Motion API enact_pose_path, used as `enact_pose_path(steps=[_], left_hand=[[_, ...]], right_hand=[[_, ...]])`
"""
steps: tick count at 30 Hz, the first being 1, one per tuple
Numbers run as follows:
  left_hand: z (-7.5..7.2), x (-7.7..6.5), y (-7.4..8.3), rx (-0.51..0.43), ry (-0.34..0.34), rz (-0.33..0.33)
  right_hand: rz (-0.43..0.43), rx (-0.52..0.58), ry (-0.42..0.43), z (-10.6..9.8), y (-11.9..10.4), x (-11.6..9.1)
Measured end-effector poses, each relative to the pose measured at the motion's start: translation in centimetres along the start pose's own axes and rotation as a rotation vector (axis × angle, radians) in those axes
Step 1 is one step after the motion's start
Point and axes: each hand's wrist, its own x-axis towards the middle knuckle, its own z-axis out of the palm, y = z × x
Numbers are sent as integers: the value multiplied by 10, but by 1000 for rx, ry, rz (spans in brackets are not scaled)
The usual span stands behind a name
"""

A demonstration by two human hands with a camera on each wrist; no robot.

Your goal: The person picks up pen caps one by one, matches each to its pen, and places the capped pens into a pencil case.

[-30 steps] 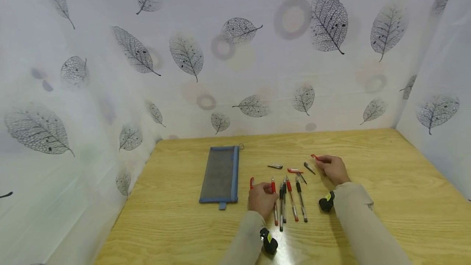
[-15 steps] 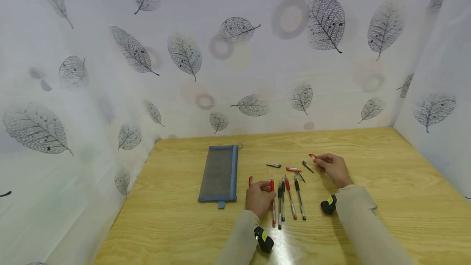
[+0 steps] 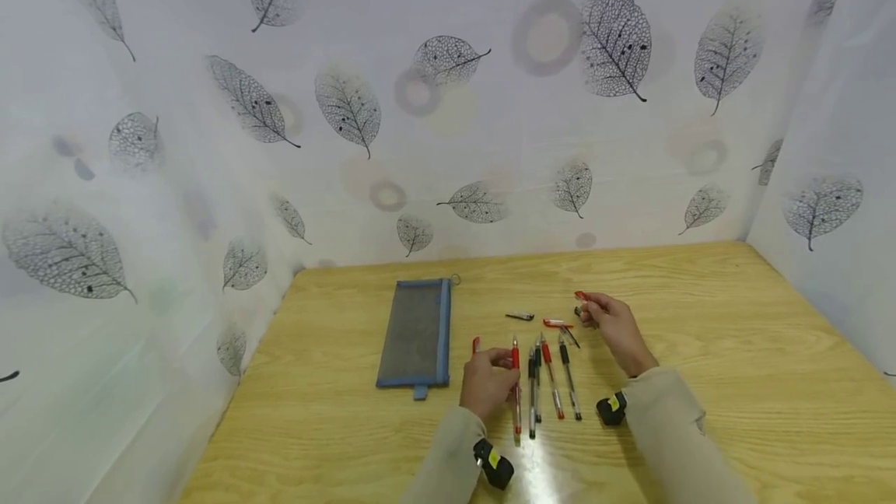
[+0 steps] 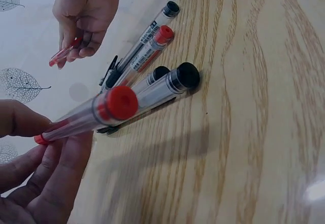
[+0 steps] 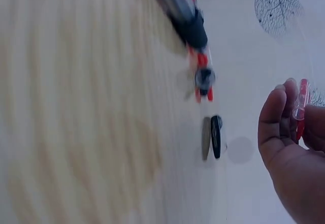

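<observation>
My left hand (image 3: 486,386) pinches a red gel pen (image 3: 516,391) between thumb and fingers, its bare tip pointing away from me. In the left wrist view the pen's red end plug (image 4: 123,103) tilts up off the wood. My right hand (image 3: 616,331) pinches a clear and red pen cap (image 5: 301,102) by fingertips and thumb, above the tabletop. Right of the held pen lie a red pen (image 3: 551,376) and several black pens (image 3: 570,379), all uncapped. Just under my right fingers, a black cap (image 3: 577,311) is partly hidden.
Beyond the pens lie a black cap (image 3: 520,316), a red cap (image 3: 558,323) and another black cap (image 3: 570,336). One more red cap (image 3: 476,344) is beside my left hand. A blue-edged mesh zip pouch (image 3: 413,333) lies flat on the wooden table (image 3: 315,411) to the left.
My right hand has moved left with the red cap, nearer the pens. My left hand has shifted slightly left with the red pen, away from the black pens.
</observation>
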Motion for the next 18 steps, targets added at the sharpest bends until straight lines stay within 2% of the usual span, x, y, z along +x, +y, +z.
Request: enact_pose_path(steps=[8,16,18], left_hand=[[-4,-5,2,1,-2,5],[-8,-10,4,-29,-23,-3],[-9,-11,4,-38,-28,-4]], right_hand=[[10,141,-42,23,-1,-9],[-77,179,-54,50,-4,-18],[-75,170,-52,58,-6,-20]])
